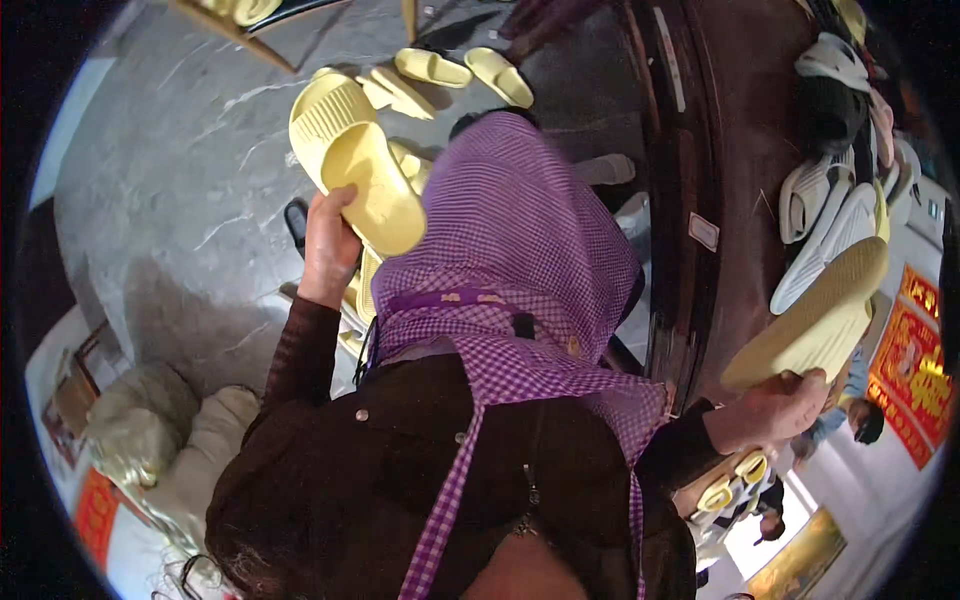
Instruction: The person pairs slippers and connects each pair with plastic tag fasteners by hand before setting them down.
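My left hand [330, 238] grips a pale yellow slide slipper [375, 190] by its heel edge, thumb on the footbed. The ribbed strap of that slipper points away from me, and its inside faces up. Out to the right, my right hand [775, 408] is closed on a second yellow slipper [815, 315], whose textured sole faces my view. Part of the fingers there is hidden behind the slipper. A purple checked apron [500, 220] covers my lap between the two hands.
Several yellow slippers [432, 68] lie on the grey floor [210, 130] ahead. At right, white and grey slippers [820, 215] are heaped beside a dark table [740, 130]. Stuffed sacks [145, 425] stand at left. People [865, 420] are in the background at right.
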The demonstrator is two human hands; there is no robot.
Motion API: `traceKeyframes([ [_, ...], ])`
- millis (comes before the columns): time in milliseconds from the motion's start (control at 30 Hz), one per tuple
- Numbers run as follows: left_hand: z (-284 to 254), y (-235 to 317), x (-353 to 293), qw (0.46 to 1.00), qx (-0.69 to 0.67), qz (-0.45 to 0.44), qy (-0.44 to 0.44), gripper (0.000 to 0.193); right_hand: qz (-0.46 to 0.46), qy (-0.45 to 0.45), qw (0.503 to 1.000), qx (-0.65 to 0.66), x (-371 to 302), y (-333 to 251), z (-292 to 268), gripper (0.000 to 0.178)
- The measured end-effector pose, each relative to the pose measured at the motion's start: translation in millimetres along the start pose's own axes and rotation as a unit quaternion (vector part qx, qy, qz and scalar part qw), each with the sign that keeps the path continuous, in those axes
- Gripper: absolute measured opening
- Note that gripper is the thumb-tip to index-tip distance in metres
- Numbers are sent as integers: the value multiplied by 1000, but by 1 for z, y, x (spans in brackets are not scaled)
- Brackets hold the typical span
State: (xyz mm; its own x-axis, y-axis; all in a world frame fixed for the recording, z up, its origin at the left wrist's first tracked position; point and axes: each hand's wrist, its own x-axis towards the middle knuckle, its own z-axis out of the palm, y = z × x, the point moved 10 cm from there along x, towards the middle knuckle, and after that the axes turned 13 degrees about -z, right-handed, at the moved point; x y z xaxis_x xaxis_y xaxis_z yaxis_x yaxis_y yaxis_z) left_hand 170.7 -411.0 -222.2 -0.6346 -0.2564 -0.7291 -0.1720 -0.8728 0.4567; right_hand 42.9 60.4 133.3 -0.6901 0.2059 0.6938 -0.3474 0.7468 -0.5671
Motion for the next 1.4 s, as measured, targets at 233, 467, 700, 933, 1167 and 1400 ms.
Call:
traceKeyframes([
  [233,53,-33,22,991,90,-82,-51,50,287,111,923,232,-63,35,62,27],
  [467,59,-61,17,988,65,-137,-41,43,578,-144,587,548,-169,56,193,23],
  [700,66,-67,10,989,79,-119,-48,47,678,-149,583,422,-208,60,236,21],
  [933,68,-63,-7,990,67,-107,-66,39,644,-180,562,487,-230,87,239,20],
  [1167,47,-104,-23,979,69,-166,-97,41,455,-293,773,332,-206,74,211,16],
  [1400,71,-94,-47,980,77,-143,-116,42,375,-290,824,311,-169,54,199,18],
])
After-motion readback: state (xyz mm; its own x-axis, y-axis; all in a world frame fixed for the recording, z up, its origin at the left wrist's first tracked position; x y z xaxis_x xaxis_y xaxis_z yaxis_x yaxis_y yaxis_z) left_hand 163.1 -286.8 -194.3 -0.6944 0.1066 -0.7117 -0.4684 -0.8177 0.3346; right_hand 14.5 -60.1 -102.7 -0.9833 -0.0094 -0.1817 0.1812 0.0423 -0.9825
